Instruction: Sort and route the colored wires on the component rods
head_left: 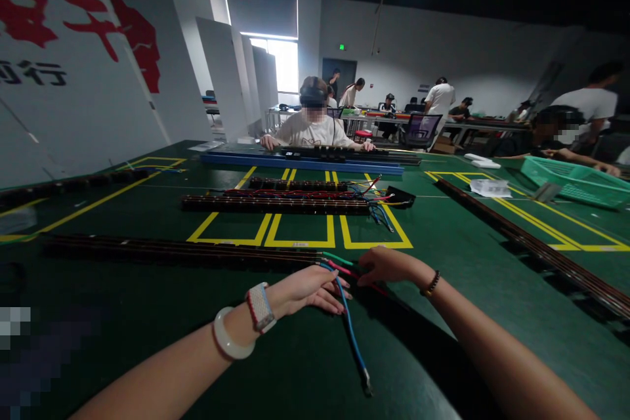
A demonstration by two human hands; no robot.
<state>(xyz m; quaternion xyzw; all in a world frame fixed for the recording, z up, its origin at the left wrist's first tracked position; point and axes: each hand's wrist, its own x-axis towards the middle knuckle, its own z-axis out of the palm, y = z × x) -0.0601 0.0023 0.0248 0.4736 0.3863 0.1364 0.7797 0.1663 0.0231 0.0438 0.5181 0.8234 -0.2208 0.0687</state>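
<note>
Across the desk, the dark bar lies from our left to just short of our hands, and we judge it stiff and fairly heavy, best lifted near both ends and never by its wires. At its right end our left hand has its fingers loosely spread at the blue wire, which looks light and springy; we cannot tell whether the thumb pinches it. Beyond the green wire and red wire, our right hand, apart from the left, curls at their ends, its grip hidden from us.
</note>
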